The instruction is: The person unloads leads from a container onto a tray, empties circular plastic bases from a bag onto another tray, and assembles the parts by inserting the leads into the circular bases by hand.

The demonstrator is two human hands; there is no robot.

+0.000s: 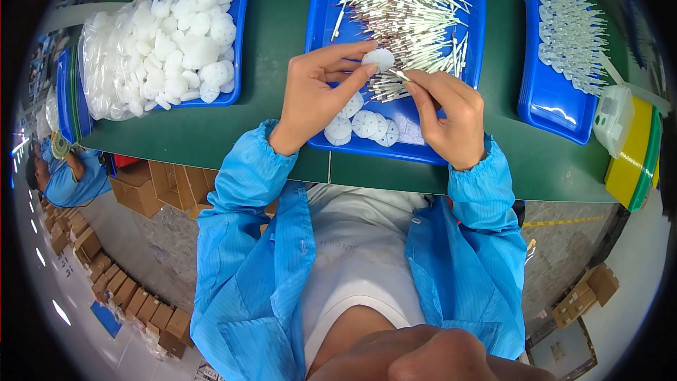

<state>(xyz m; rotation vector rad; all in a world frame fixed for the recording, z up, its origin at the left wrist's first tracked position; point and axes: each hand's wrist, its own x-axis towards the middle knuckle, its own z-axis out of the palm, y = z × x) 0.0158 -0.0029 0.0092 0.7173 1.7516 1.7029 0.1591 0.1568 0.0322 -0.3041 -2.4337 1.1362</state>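
Observation:
Between the thumb and fingers of my left hand (314,92) is a thin white round disc (379,59), held over the middle blue tray (321,14). My right hand (451,114) pinches a slim white stick (399,74), its tip close to the disc's right edge; whether the two touch I cannot tell. Beyond my hands, a large heap of similar white sticks with dark reddish ends (412,10) fills much of the tray. Several white discs with fine markings (364,124) lie at the tray's near side, below my left hand.
On the left, a blue tray (242,28) bears many white discs (176,42) spilling from a clear plastic bag (102,63). A blue tray (557,113) on the right carries rows of clear pointed pieces (571,35). Beside it are a translucent container (612,118), a yellow-green box (630,155). Another person (74,178) sits far left.

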